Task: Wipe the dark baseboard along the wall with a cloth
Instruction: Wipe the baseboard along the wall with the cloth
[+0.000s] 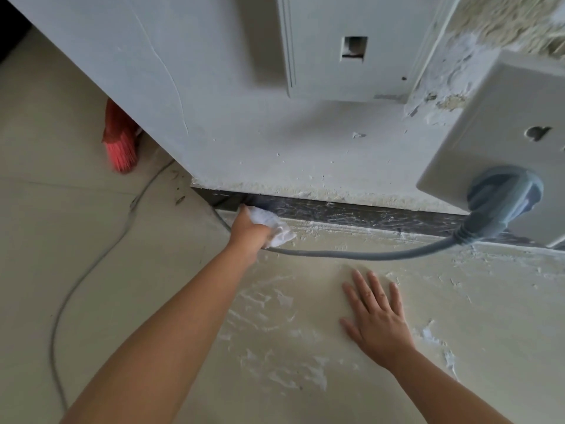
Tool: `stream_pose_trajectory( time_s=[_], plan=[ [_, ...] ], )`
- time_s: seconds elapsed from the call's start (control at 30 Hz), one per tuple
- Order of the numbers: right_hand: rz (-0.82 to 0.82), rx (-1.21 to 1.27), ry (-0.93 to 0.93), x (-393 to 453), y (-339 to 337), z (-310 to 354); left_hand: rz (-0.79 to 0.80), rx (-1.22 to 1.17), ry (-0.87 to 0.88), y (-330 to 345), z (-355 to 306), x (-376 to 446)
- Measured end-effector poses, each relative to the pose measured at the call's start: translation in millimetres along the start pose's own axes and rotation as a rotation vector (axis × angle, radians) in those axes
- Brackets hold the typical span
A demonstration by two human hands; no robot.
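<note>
i am looking down at a pale floor (91, 270) smeared with white dust and streaks, where it is meeting a grey plastered wall (232, 111) that is chipped and flaking along its bottom edge. the dark baseboard (351, 213) is running along the foot of that wall, streaked with white residue over most of its length. my left hand (248, 232) is reaching out to the baseboard's left end, near the wall's corner, and its fingers are curling round a bunched white cloth (272, 225), which is pressing against the baseboard where it is meeting the floor. my right hand (376, 316) is lying flat on the floor, palm down, fingers straight and slightly spread, well apart from the baseboard. a grey plug (501, 197) is sitting in a white socket plate (501, 123) on the wall to the right, and its grey cable (351, 255) is trailing across the floor just below the cloth and passing under my left wrist, then curving away to the left. a red broom head (120, 142) is showing beyond the wall's corner. a white panel (348, 44) with a small rectangular opening is sitting higher on the wall.
</note>
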State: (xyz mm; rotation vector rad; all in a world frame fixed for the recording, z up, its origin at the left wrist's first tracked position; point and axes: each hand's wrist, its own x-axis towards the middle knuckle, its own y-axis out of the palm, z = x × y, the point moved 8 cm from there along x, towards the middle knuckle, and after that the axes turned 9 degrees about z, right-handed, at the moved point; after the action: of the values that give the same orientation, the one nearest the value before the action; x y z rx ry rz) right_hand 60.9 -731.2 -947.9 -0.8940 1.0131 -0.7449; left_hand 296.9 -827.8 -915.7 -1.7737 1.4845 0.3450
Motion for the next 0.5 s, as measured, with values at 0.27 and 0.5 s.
stream_pose_trajectory(
  time_s=[0.27,0.5],
  plan=[
    [0.071,-0.106,0.008,0.3,-6.0,3.3,-0.223,0.593,-0.172,-42.2,-10.0,-8.7],
    [0.022,-0.088,-0.060,-2.6,-7.1,1.5,-0.147,0.061,-0.108,-9.0,-4.6,5.9]
  ],
)
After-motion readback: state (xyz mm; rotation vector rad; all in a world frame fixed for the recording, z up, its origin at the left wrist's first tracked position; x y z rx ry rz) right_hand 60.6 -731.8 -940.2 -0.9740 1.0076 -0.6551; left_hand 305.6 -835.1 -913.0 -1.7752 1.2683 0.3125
